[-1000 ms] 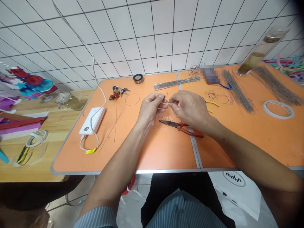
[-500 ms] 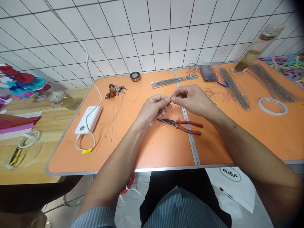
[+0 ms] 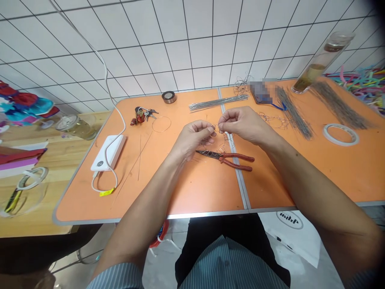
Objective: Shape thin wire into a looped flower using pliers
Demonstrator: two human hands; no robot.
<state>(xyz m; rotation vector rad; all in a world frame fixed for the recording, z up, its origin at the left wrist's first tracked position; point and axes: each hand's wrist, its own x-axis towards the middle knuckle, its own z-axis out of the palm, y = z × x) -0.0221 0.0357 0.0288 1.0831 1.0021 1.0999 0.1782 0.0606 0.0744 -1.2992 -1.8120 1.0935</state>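
We held our left hand (image 3: 192, 138) and right hand (image 3: 243, 124) close together above the orange desk (image 3: 195, 188), forearms angled in from either side. Our fingers (image 3: 210, 129) were closed in a tight pinch on a looped wire frame (image 3: 225, 140), its thin, bent silver strands hanging between both hands. Just below lay red-handled pliers (image 3: 225, 157), with a bundle of straight wire rods (image 3: 218, 103) farther along the desk.

The only lettering I can see is an upside-down oval logo (image 3: 289, 220) on the white bag (image 3: 296, 241) at the lower right of the frame, too unclear for me to read.
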